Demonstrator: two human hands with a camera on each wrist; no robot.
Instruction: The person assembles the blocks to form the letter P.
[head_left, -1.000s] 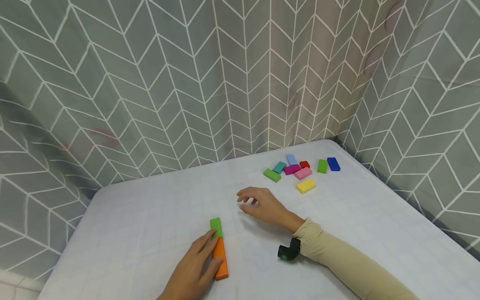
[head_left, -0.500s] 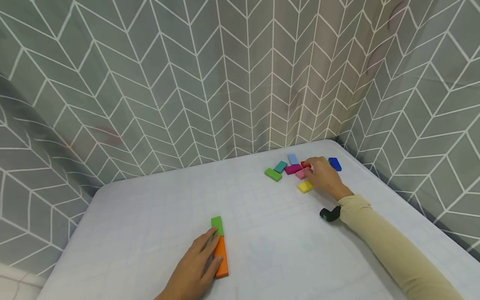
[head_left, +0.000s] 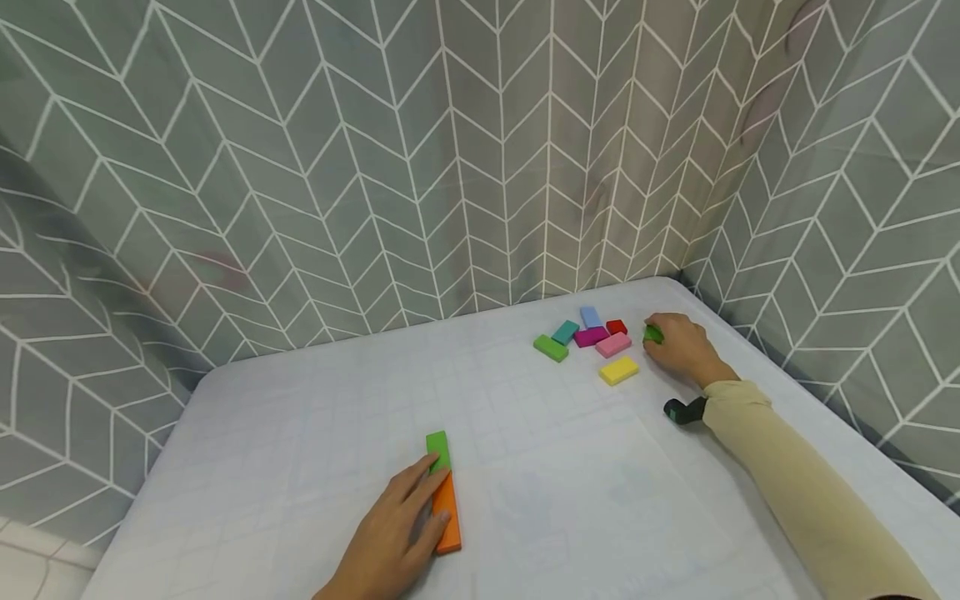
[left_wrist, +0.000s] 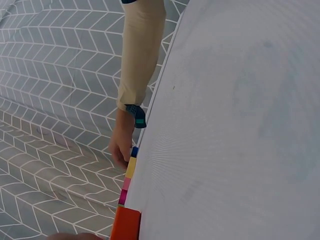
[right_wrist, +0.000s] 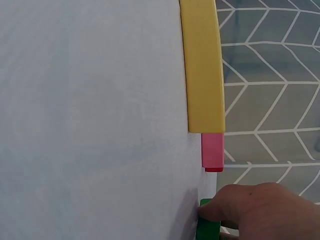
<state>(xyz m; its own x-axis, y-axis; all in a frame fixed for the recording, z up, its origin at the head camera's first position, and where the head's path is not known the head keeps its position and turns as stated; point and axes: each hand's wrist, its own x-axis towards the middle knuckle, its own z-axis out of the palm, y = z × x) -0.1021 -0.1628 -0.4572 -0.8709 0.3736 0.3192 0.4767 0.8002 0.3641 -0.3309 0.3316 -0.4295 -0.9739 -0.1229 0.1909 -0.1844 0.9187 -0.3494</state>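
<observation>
In the head view my left hand [head_left: 397, 533] lies over a green block [head_left: 438, 450] and an orange block [head_left: 447, 521], which stand end to end in one line. Its fingertips touch their tops, the fingers loosely extended. At the far right my right hand [head_left: 681, 343] pinches another green block [head_left: 653, 334] between thumb and fingers. The right wrist view shows the thumb against this green block [right_wrist: 207, 227], close to the table surface. A dark blue block [left_wrist: 134, 152] shows by the right hand in the left wrist view; the hand hides it in the head view.
Left of the right hand lie loose blocks: yellow [head_left: 619, 370], pink [head_left: 613, 344], red [head_left: 617, 327], magenta [head_left: 591, 336], light blue [head_left: 590, 317], teal [head_left: 566, 332] and green [head_left: 551, 347]. A patterned grey curtain [head_left: 480, 167] borders the white table [head_left: 337, 400].
The right hand has reached from the table's middle to the far right blocks and taken hold of a green block. My left hand has stayed on the green and orange blocks.
</observation>
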